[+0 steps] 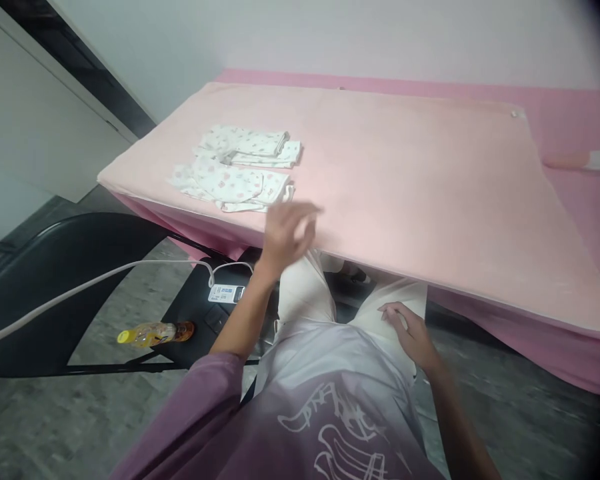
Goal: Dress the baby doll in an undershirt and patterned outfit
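My left hand (290, 230) is raised over the front edge of the table, slightly blurred, its fingers bent and thumb apart, with nothing in it. Just beyond its fingertips lies a folded white baby garment (240, 187) with a small pinkish print. Behind that one, another folded white printed garment (250, 145) rests on the pink tabletop cover (420, 180). My right hand (404, 328) lies on my thigh, on the white trousers (380, 313), with its fingers loosely extended and no object in it.
On the left, a black chair (180, 303) carries a yellow-capped bottle (155, 333) lying on its side and a small white device (225, 293) with a white cable. A white and orange object (580, 160) sits at the far right. A wall borders the table's back.
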Available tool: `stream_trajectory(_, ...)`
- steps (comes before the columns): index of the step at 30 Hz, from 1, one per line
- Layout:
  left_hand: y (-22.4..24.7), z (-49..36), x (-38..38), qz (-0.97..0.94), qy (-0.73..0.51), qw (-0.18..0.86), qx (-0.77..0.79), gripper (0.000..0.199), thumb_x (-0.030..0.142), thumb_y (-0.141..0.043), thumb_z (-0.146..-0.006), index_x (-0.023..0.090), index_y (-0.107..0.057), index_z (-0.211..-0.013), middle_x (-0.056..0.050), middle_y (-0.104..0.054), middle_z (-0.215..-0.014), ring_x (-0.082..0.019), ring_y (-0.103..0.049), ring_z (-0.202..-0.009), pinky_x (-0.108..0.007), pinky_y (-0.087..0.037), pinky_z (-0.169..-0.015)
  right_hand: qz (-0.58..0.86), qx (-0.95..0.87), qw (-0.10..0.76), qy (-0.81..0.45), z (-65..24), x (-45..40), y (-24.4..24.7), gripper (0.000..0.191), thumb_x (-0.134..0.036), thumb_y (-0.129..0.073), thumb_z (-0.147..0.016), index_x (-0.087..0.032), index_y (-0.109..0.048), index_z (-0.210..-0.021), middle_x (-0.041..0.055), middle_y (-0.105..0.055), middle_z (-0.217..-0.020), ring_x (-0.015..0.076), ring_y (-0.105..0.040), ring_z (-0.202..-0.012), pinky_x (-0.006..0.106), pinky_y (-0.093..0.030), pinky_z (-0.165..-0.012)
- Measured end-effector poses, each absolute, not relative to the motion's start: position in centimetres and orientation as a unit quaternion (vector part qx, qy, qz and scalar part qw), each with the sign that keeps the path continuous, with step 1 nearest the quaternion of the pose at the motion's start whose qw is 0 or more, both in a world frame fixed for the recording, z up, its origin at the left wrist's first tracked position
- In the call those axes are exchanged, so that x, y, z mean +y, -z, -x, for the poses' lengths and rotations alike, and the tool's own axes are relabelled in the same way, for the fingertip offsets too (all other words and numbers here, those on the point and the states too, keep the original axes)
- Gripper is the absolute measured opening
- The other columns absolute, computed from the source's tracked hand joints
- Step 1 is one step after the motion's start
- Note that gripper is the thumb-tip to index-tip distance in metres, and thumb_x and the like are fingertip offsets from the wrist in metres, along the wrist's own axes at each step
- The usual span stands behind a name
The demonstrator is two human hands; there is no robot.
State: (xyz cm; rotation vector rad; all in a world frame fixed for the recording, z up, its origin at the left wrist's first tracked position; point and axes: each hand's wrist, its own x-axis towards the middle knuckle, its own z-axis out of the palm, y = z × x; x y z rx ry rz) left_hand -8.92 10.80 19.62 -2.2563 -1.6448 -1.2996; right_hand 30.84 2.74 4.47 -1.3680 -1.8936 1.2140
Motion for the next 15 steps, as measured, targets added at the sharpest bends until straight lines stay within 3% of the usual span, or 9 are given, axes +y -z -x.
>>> stream_trajectory(4, -23.6, 17.6, 20.0, 0.546, 0.425, 0.061, -0.719, 0.050, 0.059, -0.049, -0.117, 0.025, -0.055, -0.154, -0.015, -0.060, -0.157, -0.034, -0.039, -0.160, -0.062, -0.036, -0.125, 0.462, -0.724, 0.241, -0.452, -30.2, 2.3, -6.6, 0.035, -0.052, -0.050, -0.120, -0.028, -0.075, -0.116, 0.0053, -0.077, -0.113, 0.0248, -0.071, -0.111, 0.038, -0.052, -0.105)
stream_trajectory(7, -24.3, 24.5, 22.0, 0.362, 0.367, 0.073, -0.854, 0.064, 0.056, -0.043, -0.121, 0.005, -0.034, -0.158, -0.021, -0.050, -0.161, -0.029, -0.024, -0.159, -0.072, -0.019, -0.129, 0.449, -0.729, 0.232, -0.462, -30.0, 1.9, -6.8, 0.034, -0.050, -0.048, -0.120, -0.028, -0.074, -0.114, 0.0060, -0.077, -0.114, 0.0258, -0.071, -0.114, 0.040, -0.052, -0.106)
stream_trajectory(9, -23.8, 27.7, 21.4, 0.333, 0.262, 0.013, -0.906, 0.064, 0.056, -0.039, -0.122, -0.001, -0.033, -0.149, -0.020, -0.055, -0.151, -0.027, -0.024, -0.157, -0.074, -0.017, -0.129, 0.442, -0.730, 0.226, -0.470, -29.9, 1.8, -6.6, 0.035, -0.049, -0.047, -0.121, -0.027, -0.072, -0.109, 0.0066, -0.077, -0.118, 0.0262, -0.070, -0.116, 0.041, -0.052, -0.107)
stream_trajectory(12, -22.5, 30.5, 19.5, 0.344, 0.236, -0.030, -0.908, 0.053, 0.059, -0.052, -0.117, 0.007, -0.047, -0.125, -0.013, -0.063, -0.129, -0.026, -0.030, -0.152, -0.069, -0.020, -0.128, 0.431, -0.732, 0.222, -0.478, -29.3, 1.9, -6.4, 0.037, -0.049, -0.046, -0.121, -0.027, -0.072, -0.108, 0.0066, -0.076, -0.119, 0.0259, -0.070, -0.116, 0.042, -0.053, -0.107)
stream_trajectory(15, -21.4, 32.1, 18.4, 0.352, 0.308, -0.012, -0.884, 0.049, 0.059, -0.070, -0.106, 0.017, -0.045, -0.100, -0.006, -0.061, -0.108, -0.024, -0.038, -0.139, -0.063, -0.025, -0.124, 0.417, -0.740, 0.216, -0.481, -28.4, 2.2, -6.9, 0.035, -0.048, -0.046, -0.122, -0.028, -0.074, -0.116, 0.0055, -0.076, -0.114, 0.0253, -0.071, -0.112, 0.041, -0.054, -0.103)
